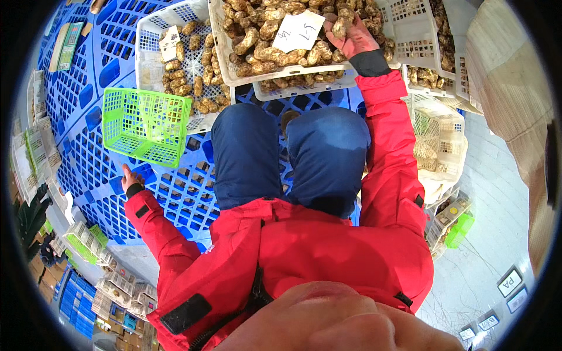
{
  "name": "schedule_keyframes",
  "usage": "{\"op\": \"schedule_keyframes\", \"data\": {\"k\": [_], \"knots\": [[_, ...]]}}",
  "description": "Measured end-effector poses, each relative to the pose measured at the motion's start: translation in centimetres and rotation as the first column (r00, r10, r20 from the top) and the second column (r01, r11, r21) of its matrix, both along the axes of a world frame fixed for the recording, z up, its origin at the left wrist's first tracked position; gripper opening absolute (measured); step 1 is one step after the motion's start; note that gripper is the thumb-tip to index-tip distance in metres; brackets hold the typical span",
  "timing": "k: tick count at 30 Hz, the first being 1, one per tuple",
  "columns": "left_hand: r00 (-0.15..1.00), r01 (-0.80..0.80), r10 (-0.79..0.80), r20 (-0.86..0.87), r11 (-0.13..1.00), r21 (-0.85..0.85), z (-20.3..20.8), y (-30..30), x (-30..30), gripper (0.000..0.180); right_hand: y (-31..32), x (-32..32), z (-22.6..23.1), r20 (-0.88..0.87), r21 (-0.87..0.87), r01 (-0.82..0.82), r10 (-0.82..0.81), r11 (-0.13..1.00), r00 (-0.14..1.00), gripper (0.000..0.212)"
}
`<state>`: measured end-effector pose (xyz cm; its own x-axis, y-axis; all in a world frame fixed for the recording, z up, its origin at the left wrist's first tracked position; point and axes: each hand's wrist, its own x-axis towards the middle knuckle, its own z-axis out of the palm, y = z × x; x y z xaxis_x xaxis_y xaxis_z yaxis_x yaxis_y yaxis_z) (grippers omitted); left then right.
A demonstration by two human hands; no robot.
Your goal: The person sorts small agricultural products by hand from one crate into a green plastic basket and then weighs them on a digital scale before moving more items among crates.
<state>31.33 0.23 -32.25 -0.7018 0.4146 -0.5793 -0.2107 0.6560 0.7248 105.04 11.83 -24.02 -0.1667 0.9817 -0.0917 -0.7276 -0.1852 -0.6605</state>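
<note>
My right hand is over a white plastic crate heaped with knobbly brown tubers. Its fingers close round one tuber at the crate's right part. A white paper card with handwriting lies on the heap, left of that hand. On the left, my left hand holds nothing, fingers stretched out. It is just below a bright green plastic basket, which contains no tubers and overlaps the front of another white crate. Loose tubers and a smaller card lie in that crate.
Blue slatted plastic pallets run under the crates and my knees. More white crates with tubers stand at the right, and stacked pale baskets below them. A beige sack-like cloth hangs at the far right.
</note>
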Motion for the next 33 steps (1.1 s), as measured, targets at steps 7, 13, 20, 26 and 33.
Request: {"op": "schedule_keyframes", "data": {"k": [7,13,20,26,33], "knots": [[0.851,0.343,-0.291,0.437,0.938,-0.045,-4.3,3.7,4.2,0.053,-1.9,-2.5,1.9,0.535,0.012,0.063,-0.059,0.998,0.842,0.055],[0.927,0.112,-0.168,0.336,0.977,0.181,-9.1,4.0,1.7,0.025,-1.0,-3.0,1.8,0.854,0.152,-0.004,-0.129,0.988,0.504,0.061],[0.895,0.184,-0.269,0.356,0.950,0.253,-3.6,5.5,8.6,0.022,-1.1,-3.4,1.4,0.883,0.047,-0.032,-0.026,0.998,0.468,0.064],[0.851,0.379,-0.469,0.235,0.860,0.343,1.0,5.9,10.7,0.024,2.0,1.1,5.5,0.929,0.058,0.249,-0.144,0.967,0.342,0.038],[0.830,0.432,-0.523,0.193,0.822,0.372,4.8,7.2,15.6,0.029,4.2,3.7,4.3,0.912,0.309,0.064,-0.277,0.949,-0.302,0.029]]}}
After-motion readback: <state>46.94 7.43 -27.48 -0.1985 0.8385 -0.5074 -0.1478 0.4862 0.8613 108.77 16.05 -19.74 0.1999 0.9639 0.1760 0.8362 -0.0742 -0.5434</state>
